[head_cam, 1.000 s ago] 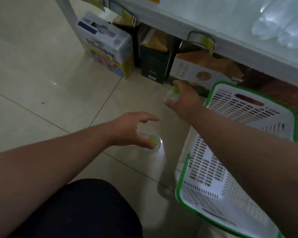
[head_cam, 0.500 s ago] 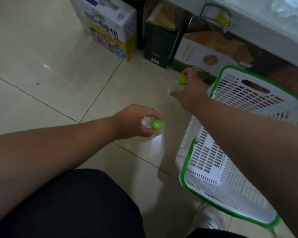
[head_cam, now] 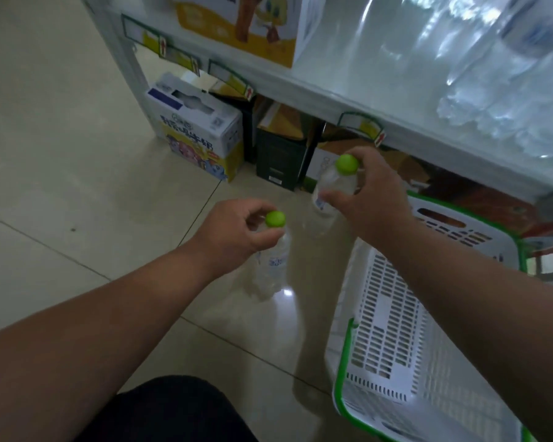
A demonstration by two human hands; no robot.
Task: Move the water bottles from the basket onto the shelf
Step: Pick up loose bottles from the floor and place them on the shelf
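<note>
My left hand grips the neck of a clear water bottle with a green cap, held upright over the floor tiles. My right hand holds a second clear green-capped bottle by its neck, higher and closer to the white shelf. The white basket with a green rim lies on the floor at the right, under my right forearm; the part of its inside that shows holds no bottles. Shrink-wrapped packs of water bottles fill the shelf's right side.
A yellow carton stands on the shelf's left part. Under the shelf sit a white and yellow milk box, a dark box and brown cartons. Price-tag holders line the shelf edge. My dark-clothed knee is at the bottom.
My left hand closed on the bottle that stood on the floor and lifted it. My right hand rose with its bottle toward the shelf. The camera tilted up, revealing the shelf.
</note>
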